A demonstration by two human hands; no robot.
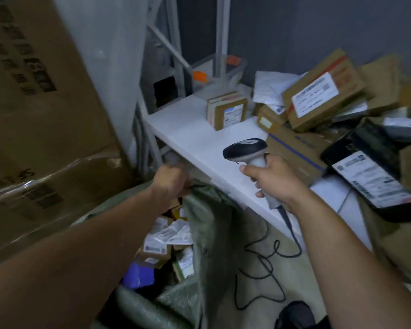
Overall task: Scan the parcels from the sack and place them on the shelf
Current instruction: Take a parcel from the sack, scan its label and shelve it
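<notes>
I read the left arm as stretched straight out and low, left grip (170, 180) knuckles-up, fingers curled tight and pinching the rim of the green sack (207, 217) just below the front edge of the shelf (188, 129). The sack mouth gapes open under the shelf, and I see parcels (161, 236) inside: labelled boxes and bags, one blue. Right arm comes in bent from the right. The right grip (268, 179) is clamped round the handle of the scanner (244, 148), with its dark head level, over the shelf's front edge and pointing left. Its cable (266, 257) loops on the floor below the shelf. On the shelf one small box (227, 109) stands alone mid-board, and a heap of cartons (318, 91) fills the shelf's right end. A black mailer (370, 172) with a white label lies tilted at the front of that heap. A big taped carton (33, 91) stands left of the shelf. Labels are too blurred for me to read.
</notes>
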